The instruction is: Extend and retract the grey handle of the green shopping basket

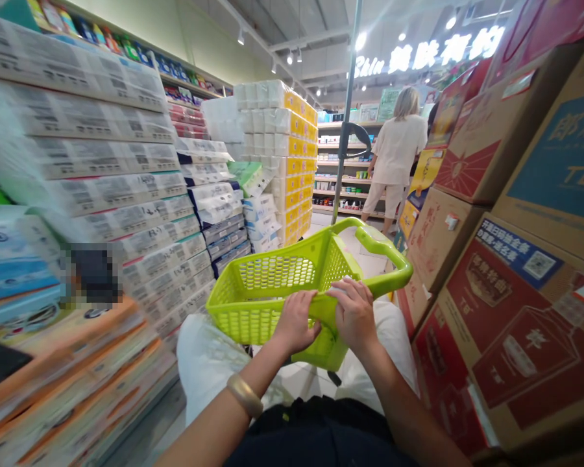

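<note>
Both hands on the basket now. My left hand (296, 322) curls over the near rim of the lime-green shopping basket (272, 285), fingers hooked inside and thumb outside, a closed grip on the plastic. My right hand (354, 312) sits just beside it on the same rim, fingers folded over the edge where the handle (379, 250) joins, also wrapped tight on it. I cannot tell whether the two hands touch each other. A gold bangle (244, 394) rides my left wrist.

The basket rests across my lap, tilted with its open mouth facing forward and up, and I judge the paired grip on the near edge steadies it there. Nothing shows inside it. The handle loops away to the right.

Left of me, packs of tissue (141, 194) stack high in a wall, with yellow-wrapped paper rolls (292, 149) further down the aisle. Right of me, red-and-brown cardboard cartons (506, 279) pile close against my knee. Ahead, well apart, a person in pale clothes (396, 162) stands facing the shelves.
</note>
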A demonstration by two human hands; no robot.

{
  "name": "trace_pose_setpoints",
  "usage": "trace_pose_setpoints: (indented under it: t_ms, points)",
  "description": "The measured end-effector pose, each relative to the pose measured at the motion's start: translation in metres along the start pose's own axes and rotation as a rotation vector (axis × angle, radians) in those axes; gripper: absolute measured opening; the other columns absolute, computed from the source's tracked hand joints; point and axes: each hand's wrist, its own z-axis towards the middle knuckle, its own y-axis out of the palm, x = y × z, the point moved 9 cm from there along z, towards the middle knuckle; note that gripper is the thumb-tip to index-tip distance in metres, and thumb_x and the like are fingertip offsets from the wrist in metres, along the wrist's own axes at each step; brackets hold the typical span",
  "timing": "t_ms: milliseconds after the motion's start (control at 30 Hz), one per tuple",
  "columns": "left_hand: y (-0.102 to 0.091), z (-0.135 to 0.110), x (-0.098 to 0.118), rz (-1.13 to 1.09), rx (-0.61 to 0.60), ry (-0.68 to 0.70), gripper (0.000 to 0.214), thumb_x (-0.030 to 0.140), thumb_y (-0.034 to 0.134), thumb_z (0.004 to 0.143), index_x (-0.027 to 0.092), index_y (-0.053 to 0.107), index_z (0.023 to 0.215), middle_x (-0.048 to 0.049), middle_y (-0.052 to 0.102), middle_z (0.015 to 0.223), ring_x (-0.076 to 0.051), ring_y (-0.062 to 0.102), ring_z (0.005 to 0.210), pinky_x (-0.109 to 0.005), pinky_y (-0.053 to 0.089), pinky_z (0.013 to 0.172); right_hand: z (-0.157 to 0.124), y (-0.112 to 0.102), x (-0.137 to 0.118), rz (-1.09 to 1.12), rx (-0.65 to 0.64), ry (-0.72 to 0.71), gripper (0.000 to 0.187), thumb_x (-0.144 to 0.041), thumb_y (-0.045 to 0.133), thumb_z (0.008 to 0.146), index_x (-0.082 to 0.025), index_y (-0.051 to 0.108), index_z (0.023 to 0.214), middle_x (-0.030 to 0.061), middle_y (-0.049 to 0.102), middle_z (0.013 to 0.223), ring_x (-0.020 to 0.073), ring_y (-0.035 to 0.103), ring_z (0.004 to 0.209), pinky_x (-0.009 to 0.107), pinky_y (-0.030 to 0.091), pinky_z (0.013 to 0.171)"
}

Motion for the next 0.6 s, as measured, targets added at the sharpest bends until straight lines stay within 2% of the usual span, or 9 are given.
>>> trace_pose_setpoints:
  t_ms: [133,233,300,400,467,533,600]
  points:
    - [0.002,0.0,-0.001,-0.011,0.03,-0.026,0.049,0.017,0.056,0.071,0.021,0.051,0.119,-0.0079,0.06,0.106,-0.026,0.054,0.102,-0.044,0.042,0.093,0.004,-0.042,0.037,-0.109,0.215,0.089,0.033,-0.005,0.047,0.082,-0.024,0.072,0.09,0.0044,0.069,0.107,0.024,0.051,0.117,0.046,0.032,0.107]
    - [0.0,-0.002,-0.002,0.004,0.056,-0.042,0.048,0.018,0.056,0.07,0.02,0.051,0.117,-0.0084,0.059,0.105,-0.027,0.053,0.102,-0.044,0.041,0.093,0.004,-0.059,0.048,-0.147,0.314,0.126,0.032,-0.005,0.046,0.082,-0.022,0.073,0.09,0.0071,0.068,0.107,0.0255,0.05,0.118,0.046,0.036,0.105]
    - [0.0,-0.003,-0.001,0.009,0.07,-0.055,0.045,0.018,0.056,0.07,0.019,0.051,0.115,-0.0085,0.059,0.104,-0.027,0.053,0.1,-0.045,0.041,0.092,0.003,-0.051,0.038,-0.127,0.277,0.115,0.032,-0.006,0.046,0.083,-0.022,0.073,0.091,0.0066,0.068,0.107,0.0252,0.049,0.119,0.045,0.035,0.105]
    - [-0.001,-0.004,-0.001,0.006,0.076,-0.074,0.039,0.019,0.056,0.072,0.019,0.052,0.111,-0.0081,0.06,0.101,-0.027,0.053,0.098,-0.044,0.041,0.09,-0.002,-0.021,0.005,-0.042,0.085,0.024,0.033,-0.005,0.048,0.083,-0.025,0.072,0.09,0.002,0.07,0.106,0.0223,0.05,0.118,0.042,0.032,0.108]
    - [-0.001,-0.005,-0.002,-0.002,0.071,-0.079,0.037,0.019,0.056,0.073,0.02,0.053,0.11,-0.0074,0.06,0.1,-0.026,0.053,0.098,-0.043,0.041,0.089,-0.006,-0.01,-0.009,-0.007,0.013,-0.017,0.033,-0.004,0.049,0.083,-0.027,0.072,0.089,-0.0002,0.07,0.105,0.0204,0.052,0.116,0.04,0.029,0.109]
    - [-0.003,-0.005,-0.002,-0.017,0.065,-0.081,0.035,0.019,0.055,0.075,0.021,0.053,0.109,-0.0062,0.06,0.1,-0.025,0.054,0.097,-0.041,0.041,0.088,-0.006,-0.017,-0.005,-0.024,0.047,0.001,0.033,-0.004,0.049,0.083,-0.026,0.072,0.089,-0.0003,0.071,0.106,0.0204,0.053,0.116,0.04,0.028,0.109]
    - [-0.004,-0.004,-0.003,-0.037,0.059,-0.092,0.032,0.019,0.053,0.076,0.022,0.054,0.107,-0.005,0.061,0.099,-0.023,0.055,0.095,-0.04,0.041,0.087,-0.003,-0.038,0.014,-0.078,0.154,0.051,0.032,-0.004,0.049,0.083,-0.025,0.072,0.09,0.0015,0.07,0.106,0.0219,0.053,0.116,0.042,0.03,0.108]
